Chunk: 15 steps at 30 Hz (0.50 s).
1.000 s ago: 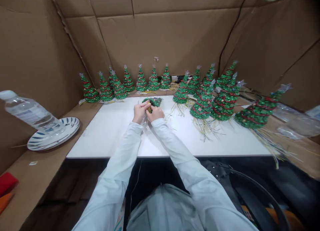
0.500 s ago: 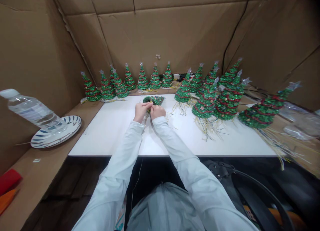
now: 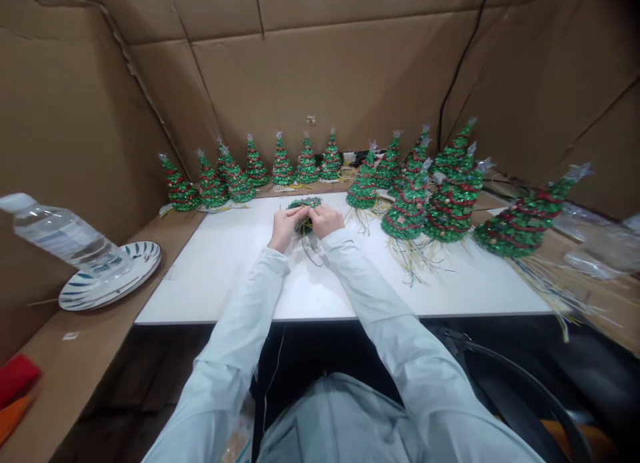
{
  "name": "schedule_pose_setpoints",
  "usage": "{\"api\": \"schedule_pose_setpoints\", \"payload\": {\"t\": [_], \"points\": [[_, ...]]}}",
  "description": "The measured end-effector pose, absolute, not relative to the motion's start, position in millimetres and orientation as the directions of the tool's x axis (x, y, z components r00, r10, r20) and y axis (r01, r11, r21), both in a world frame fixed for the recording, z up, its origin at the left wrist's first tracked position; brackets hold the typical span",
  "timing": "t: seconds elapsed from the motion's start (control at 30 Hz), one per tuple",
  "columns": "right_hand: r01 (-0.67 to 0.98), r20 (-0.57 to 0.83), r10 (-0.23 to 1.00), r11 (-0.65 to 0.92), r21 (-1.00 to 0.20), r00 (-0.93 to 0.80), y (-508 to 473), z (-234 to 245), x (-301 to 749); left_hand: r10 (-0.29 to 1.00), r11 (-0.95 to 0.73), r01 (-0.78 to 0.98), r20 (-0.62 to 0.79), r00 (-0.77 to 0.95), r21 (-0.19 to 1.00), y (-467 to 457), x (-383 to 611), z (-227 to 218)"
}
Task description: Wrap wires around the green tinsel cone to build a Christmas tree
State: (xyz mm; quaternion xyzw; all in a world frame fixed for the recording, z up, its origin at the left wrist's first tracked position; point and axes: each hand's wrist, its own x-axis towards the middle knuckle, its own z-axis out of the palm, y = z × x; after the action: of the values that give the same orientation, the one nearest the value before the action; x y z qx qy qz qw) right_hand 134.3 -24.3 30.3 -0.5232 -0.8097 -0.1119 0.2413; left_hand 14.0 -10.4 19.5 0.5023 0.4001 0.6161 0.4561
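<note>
Close together over the white board (image 3: 235,269), both my hands are at a small green tinsel Christmas tree (image 3: 306,201), which is partly hidden behind them. My left hand (image 3: 285,227) has thumb and fingers pinched at the tree's base. My right hand (image 3: 327,221) pinches right beside it, fingertips nearly meeting the left ones. Thin yellow and dark strands (image 3: 311,251) come from between the fingers and hang onto the board. Which strand each hand grips is too small to make out.
Several decorated trees (image 3: 282,161) stand along the back. More trees (image 3: 455,196) with loose strands (image 3: 417,256) crowd the right side. A water bottle (image 3: 65,236) leans over a striped plate (image 3: 145,253) at left. Cardboard walls (image 3: 350,69) enclose the table; clear plastic (image 3: 600,249) lies far right.
My right hand has shifted right and slightly up, widening the gap between the wrists. The tree's tip no longer points out to the right, and its base and strands show more between the hands.
</note>
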Motion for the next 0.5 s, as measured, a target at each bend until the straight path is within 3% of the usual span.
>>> {"api": "schedule_pose_setpoints", "payload": {"t": [0.17,0.33,0.5], "points": [[0.902,0.499,0.797,0.426,-0.066,-0.340,-11,34,161,0.965,-0.262,-0.168,0.255,-0.060,0.950,-3,36,25],[0.895,0.473,0.837,0.402,-0.193,-0.274,-10,35,172,0.950,-0.309,-0.131,0.302,-0.074,0.942,0,45,22],[0.911,0.336,0.939,0.197,-0.362,-0.070,-19,39,177,0.966,-0.260,-0.172,0.252,-0.064,0.950,-5,42,23]]}}
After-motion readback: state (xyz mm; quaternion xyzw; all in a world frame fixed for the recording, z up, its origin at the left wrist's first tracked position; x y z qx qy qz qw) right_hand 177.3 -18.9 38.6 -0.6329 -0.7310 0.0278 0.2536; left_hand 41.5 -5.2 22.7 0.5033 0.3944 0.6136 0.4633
